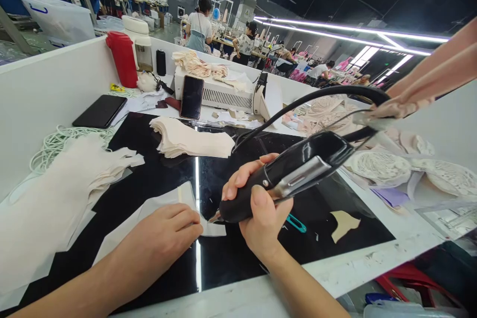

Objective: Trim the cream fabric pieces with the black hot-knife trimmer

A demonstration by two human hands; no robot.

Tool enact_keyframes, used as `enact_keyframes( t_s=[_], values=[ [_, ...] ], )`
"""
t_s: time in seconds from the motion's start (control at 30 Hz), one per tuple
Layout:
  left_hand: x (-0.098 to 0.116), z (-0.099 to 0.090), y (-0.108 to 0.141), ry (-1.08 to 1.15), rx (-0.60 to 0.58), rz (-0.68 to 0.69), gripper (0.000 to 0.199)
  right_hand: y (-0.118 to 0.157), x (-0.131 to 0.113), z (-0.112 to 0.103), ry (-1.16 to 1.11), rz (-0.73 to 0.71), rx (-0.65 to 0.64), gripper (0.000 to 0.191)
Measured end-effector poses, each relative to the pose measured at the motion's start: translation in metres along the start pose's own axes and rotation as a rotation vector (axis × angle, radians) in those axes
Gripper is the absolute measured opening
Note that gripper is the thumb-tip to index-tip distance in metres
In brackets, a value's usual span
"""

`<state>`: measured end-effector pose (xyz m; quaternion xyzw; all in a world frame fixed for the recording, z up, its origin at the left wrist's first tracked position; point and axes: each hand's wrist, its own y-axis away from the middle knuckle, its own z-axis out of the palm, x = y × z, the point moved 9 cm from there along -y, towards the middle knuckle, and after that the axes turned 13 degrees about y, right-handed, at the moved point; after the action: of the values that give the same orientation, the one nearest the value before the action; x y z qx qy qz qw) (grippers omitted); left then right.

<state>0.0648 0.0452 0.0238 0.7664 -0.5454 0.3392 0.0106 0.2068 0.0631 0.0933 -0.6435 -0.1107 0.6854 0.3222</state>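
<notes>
My right hand [261, 208] is wrapped round a black corded hand-held hot knife [298, 164], which has a metal lever on its side. Its small metal tip points down-left at the edge of a white fabric piece [137, 213]. My left hand [167, 233], fingers bent and close together, presses that piece onto the black glossy board [231, 263], just left of the tip. A narrow end of the fabric shows past my fingers. Right of the hot knife lie small turquoise thread snips [297, 223], partly hidden by my right hand, and a cream scrap [345, 225].
Stacked cream fabric pieces [190, 138] lie behind my hands, with a larger white stack [55, 208] at left. A phone [192, 97] leans on a white box. The black cord [316, 94] arches to the right, near another person's blurred hand [406, 102]. Lace cups [380, 166] lie at right.
</notes>
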Motion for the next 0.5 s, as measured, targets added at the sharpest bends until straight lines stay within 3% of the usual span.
enact_keyframes(
  t_s=[0.3,0.5],
  values=[
    [-0.001,0.001,0.001,-0.022,-0.005,0.01,0.02,-0.003,-0.01,-0.016,0.036,0.023,0.078,0.033],
    [0.001,-0.003,0.0,-0.028,0.019,0.026,0.024,0.001,-0.006,-0.017,0.026,0.018,0.049,0.033]
  ],
)
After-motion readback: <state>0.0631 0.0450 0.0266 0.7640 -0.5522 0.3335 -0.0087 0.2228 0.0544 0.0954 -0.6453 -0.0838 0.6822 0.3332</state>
